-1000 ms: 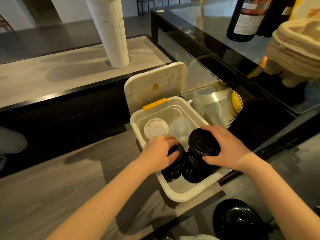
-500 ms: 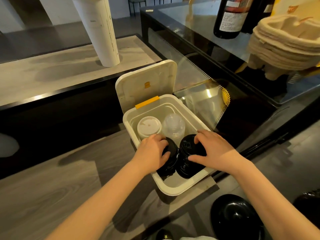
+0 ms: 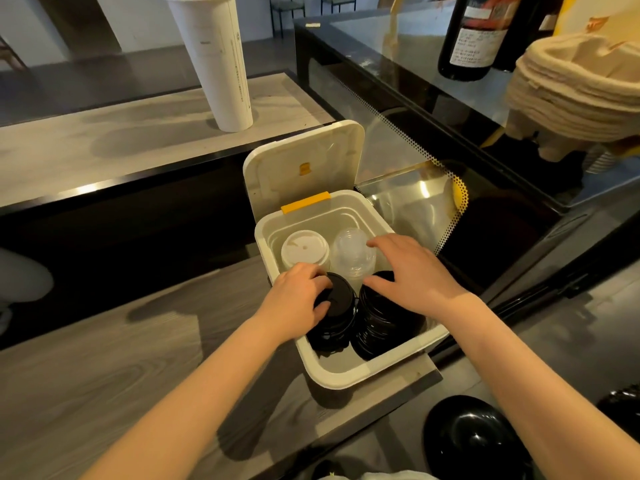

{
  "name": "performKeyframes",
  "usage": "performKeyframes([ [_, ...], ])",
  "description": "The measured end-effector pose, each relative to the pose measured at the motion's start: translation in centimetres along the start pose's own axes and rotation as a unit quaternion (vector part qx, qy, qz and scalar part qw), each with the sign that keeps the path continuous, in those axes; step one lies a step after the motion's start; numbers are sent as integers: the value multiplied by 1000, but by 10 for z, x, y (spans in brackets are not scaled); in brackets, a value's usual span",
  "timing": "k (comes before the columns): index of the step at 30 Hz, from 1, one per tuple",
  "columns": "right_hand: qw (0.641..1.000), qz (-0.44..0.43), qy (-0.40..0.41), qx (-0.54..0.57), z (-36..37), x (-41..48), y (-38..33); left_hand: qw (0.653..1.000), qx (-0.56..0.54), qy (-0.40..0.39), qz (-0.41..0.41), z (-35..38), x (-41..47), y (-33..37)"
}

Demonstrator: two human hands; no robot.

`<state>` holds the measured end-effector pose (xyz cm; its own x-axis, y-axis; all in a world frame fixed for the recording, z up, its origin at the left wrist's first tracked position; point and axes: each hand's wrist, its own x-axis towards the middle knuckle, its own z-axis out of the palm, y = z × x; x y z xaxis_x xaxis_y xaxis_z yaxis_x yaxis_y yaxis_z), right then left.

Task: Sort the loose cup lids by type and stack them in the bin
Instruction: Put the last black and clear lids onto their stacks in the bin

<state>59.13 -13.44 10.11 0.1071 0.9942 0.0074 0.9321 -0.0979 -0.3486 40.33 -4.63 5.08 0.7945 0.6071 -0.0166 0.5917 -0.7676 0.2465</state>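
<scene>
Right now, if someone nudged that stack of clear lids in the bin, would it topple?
Probably it would only lean: the clear lids stand hemmed in by white lids, black stacks and the bin wall. They look like thin plastic, so likely light and a bit flexible. Nested domes may slide apart if lifted carelessly.

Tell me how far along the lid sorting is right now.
Mostly done: the bin holds four separate stacks, white lids, clear lids and two black lid stacks. In hand: the left hand presses on the left black stack while the right hand rests across the right one. Left: possibly the dark lid-like pieces on the lower surface; their type is unclear.
</scene>
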Motion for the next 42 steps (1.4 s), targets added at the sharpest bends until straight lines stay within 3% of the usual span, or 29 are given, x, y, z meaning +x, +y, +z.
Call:
performKeyframes([
  [7, 996, -52, 69, 19, -9, 68, -28, 999, -30, 5, -25, -13, -2, -2],
  [14, 988, -72, 130, -34, -27, 136, -35, 979, 11, 188, -83, -82, 38, -21],
  [18, 975, -81, 156, -137, -49, 167, -34, 964, 40, 197, -173, -126, 68, -36],
  [22, 954, -69, 250, -152, -66, 179, -36, 941, 75, 280, -172, -143, 86, -37],
  [24, 960, -80, 198, -179, -72, 186, -34, 945, 86, 260, -179, -147, 91, -38],
  [26, 969, -85, 115, -201, -77, 193, -34, 959, 86, 179, -202, -151, 95, -42],
  [28, 976, -86, 59, -191, -78, 197, -34, 963, 22, 118, -240, -155, 97, -43],
  [34, 983, -69, -37, -166, -87, 194, -39, 954, -127, 35, -270, -162, 102, -39],
  [39, 982, -57, -101, -146, -93, 193, -41, 941, -197, 18, -276, -159, 100, -41],
  [42, 984, -61, -95, -135, -97, 194, -43, 937, -203, 43, -282, -160, 98, -42],
])
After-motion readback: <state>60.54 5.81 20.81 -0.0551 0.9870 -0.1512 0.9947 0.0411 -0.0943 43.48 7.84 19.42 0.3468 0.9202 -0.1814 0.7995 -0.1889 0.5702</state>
